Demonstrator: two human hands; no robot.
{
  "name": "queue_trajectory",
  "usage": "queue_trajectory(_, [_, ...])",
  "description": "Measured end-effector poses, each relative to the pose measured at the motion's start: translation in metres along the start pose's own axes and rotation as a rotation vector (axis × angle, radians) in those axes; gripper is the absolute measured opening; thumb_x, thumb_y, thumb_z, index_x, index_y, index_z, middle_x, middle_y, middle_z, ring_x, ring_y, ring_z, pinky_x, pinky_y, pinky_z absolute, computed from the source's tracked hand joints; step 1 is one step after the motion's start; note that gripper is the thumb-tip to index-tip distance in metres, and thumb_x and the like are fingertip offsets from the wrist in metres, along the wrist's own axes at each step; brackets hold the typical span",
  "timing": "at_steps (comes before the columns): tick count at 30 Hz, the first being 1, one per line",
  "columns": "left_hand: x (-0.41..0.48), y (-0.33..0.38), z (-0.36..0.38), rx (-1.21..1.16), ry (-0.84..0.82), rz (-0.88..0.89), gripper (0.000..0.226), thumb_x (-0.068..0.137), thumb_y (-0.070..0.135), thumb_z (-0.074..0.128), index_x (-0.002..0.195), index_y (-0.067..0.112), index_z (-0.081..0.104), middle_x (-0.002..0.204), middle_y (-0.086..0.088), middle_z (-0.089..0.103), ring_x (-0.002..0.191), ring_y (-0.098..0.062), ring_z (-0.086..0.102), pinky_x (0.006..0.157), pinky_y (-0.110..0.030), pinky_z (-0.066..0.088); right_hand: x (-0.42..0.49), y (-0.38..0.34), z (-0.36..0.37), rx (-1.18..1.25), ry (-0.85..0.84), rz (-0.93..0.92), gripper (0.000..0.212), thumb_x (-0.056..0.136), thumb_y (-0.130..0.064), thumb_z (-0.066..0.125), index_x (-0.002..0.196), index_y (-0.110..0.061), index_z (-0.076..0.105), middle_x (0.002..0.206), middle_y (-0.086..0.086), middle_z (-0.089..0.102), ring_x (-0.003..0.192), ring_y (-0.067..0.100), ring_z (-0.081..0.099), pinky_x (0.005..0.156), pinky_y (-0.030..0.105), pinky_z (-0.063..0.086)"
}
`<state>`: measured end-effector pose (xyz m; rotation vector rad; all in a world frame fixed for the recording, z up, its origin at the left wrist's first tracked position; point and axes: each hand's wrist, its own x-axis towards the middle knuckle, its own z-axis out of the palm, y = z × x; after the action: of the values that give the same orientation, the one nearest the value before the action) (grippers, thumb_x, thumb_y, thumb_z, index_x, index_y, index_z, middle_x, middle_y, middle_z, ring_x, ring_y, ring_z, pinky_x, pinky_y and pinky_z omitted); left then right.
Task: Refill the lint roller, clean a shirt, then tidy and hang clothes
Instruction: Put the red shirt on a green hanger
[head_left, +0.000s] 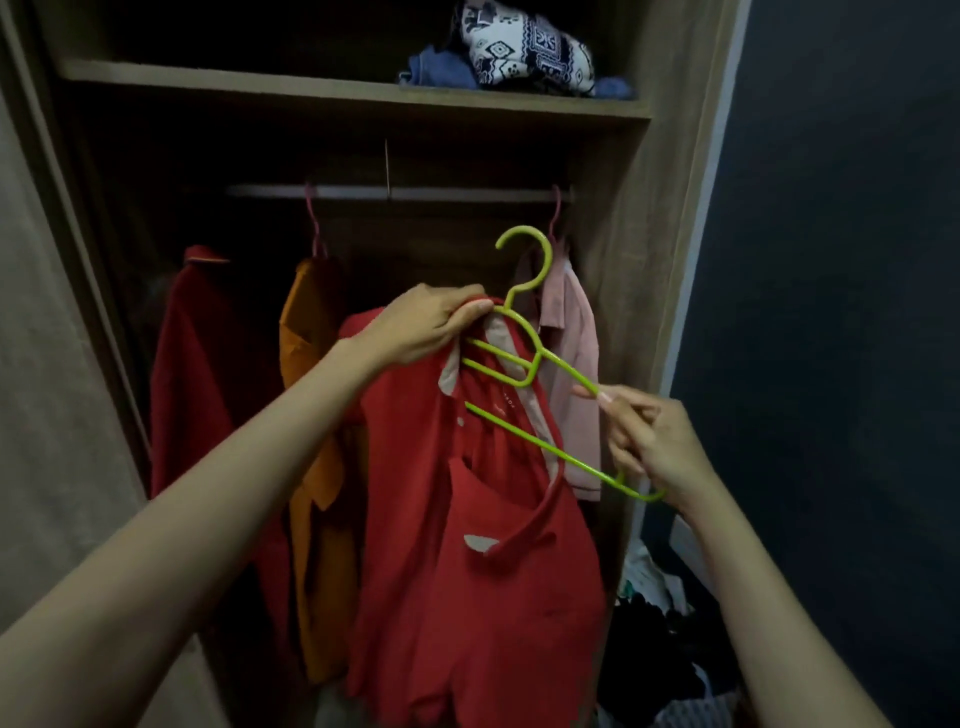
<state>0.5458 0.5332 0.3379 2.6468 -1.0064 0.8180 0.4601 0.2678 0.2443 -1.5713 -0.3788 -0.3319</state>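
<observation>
Left hand (434, 325) is pinching the soft, floppy red shirt (483, 571) collar, right hand (652, 447) fingers gripping the light, stiff green hanger (524, 358) arm.

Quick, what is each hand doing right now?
Left hand: grips the red polo shirt at its collar.
Right hand: holds the green plastic hanger.
</observation>
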Motion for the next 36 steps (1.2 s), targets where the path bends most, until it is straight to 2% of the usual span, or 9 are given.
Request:
queue_trajectory(3, [-0.005, -0.002, 0.01, 0.001, 0.106, -0.1, 0.031, 0.1, 0.049, 0.033, 0.101, 0.025, 0.051, 0.083, 0.002, 0.059, 0.093, -0.03, 0.064, 0.069, -0.036, 0.044, 0.008, 0.0, -0.008, -0.454, 0.352, -0.192, 0.017, 0.085, -0.025, 0.069, 0.101, -0.022, 0.073, 0.082, -0.001, 0.065, 0.074, 0.008, 0.06, 0.068, 0.022, 0.05])
queue_trajectory(6, [-0.006, 0.002, 0.01, 0.044, 0.217, -0.159, 0.032, 0.099, 0.052, 0.034, 0.104, 0.026, 0.05, 0.092, -0.006, 0.067, 0.095, -0.033, 0.064, 0.069, -0.04, 0.047, -0.006, 0.004, 0.006, -0.79, 0.812, -0.55, 0.026, 0.087, -0.02, 0.066, 0.112, -0.013, 0.065, 0.109, 0.006, 0.054, 0.101, 0.016, 0.05, 0.088, 0.02, 0.037])
queue_trajectory(9, [-0.006, 0.005, -0.004, 0.011, 0.342, -0.157, 0.036, 0.095, 0.059, 0.031, 0.1, 0.028, 0.05, 0.087, -0.006, 0.067, 0.092, -0.033, 0.065, 0.066, -0.039, 0.046, -0.031, 0.03, 0.038, -0.923, 0.451, -0.854, 0.027, 0.083, -0.01, 0.054, 0.108, -0.015, 0.063, 0.111, 0.0, 0.052, 0.088, 0.02, 0.059, 0.075, 0.027, 0.047])
queue_trajectory(11, [-0.008, 0.007, -0.015, -0.013, 0.394, -0.14, 0.037, 0.094, 0.059, 0.03, 0.098, 0.028, 0.05, 0.08, -0.002, 0.063, 0.088, -0.033, 0.066, 0.065, -0.039, 0.047, -0.033, 0.056, 0.045, -1.099, 0.107, -0.773, 0.042, 0.075, -0.009, 0.057, 0.115, -0.019, 0.059, 0.123, -0.001, 0.053, 0.088, 0.02, 0.064, 0.068, 0.03, 0.054])
queue_trajectory(13, [-0.014, 0.011, -0.027, -0.043, 0.414, -0.135, 0.037, 0.095, 0.057, 0.032, 0.097, 0.026, 0.052, 0.075, 0.003, 0.058, 0.083, -0.031, 0.065, 0.065, -0.04, 0.048, -0.024, 0.073, 0.04, -1.266, -0.019, -0.653, 0.051, 0.067, -0.008, 0.065, 0.116, -0.019, 0.061, 0.132, 0.005, 0.054, 0.091, 0.026, 0.065, 0.066, 0.035, 0.054])
queue_trajectory(18, [-0.04, 0.0, -0.047, 0.062, 0.42, -0.15, 0.036, 0.095, 0.055, 0.041, 0.1, 0.022, 0.056, 0.074, 0.0, 0.061, 0.073, -0.023, 0.063, 0.063, -0.04, 0.049, -0.004, 0.07, 0.017, -1.508, 0.005, -0.536, 0.046, 0.052, -0.017, 0.083, 0.095, -0.021, 0.067, 0.128, 0.003, 0.059, 0.09, 0.027, 0.057, 0.066, 0.037, 0.047])
queue_trajectory(24, [-0.084, -0.028, -0.043, 0.014, 0.402, -0.115, 0.031, 0.091, 0.045, 0.051, 0.107, 0.022, 0.063, 0.087, -0.002, 0.065, 0.08, -0.021, 0.062, 0.072, -0.041, 0.05, -0.003, 0.05, -0.019, -1.298, 0.031, -0.677, 0.022, 0.075, -0.029, 0.073, 0.089, -0.014, 0.064, 0.102, -0.002, 0.063, 0.084, 0.022, 0.049, 0.069, 0.032, 0.046])
queue_trajectory(30, [-0.11, -0.031, -0.021, 0.282, 0.306, -0.082, 0.044, 0.089, 0.049, 0.041, 0.113, 0.02, 0.064, 0.082, -0.008, 0.059, 0.071, -0.03, 0.063, 0.053, -0.037, 0.049, -0.005, 0.022, -0.009, -1.115, 0.069, -0.802, 0.029, 0.078, -0.035, 0.059, 0.067, -0.008, 0.059, 0.072, 0.002, 0.056, 0.075, 0.019, 0.045, 0.064, 0.033, 0.045])
queue_trajectory(36, [-0.112, -0.027, -0.013, 0.04, 0.423, -0.308, 0.029, 0.091, 0.045, 0.045, 0.111, 0.028, 0.057, 0.091, -0.002, 0.063, 0.087, -0.023, 0.062, 0.071, -0.045, 0.051, -0.019, 0.021, 0.034, -0.804, 0.087, -0.69, 0.03, 0.087, -0.034, 0.051, 0.101, -0.011, 0.062, 0.107, 0.005, 0.055, 0.101, 0.018, 0.055, 0.082, 0.035, 0.049])
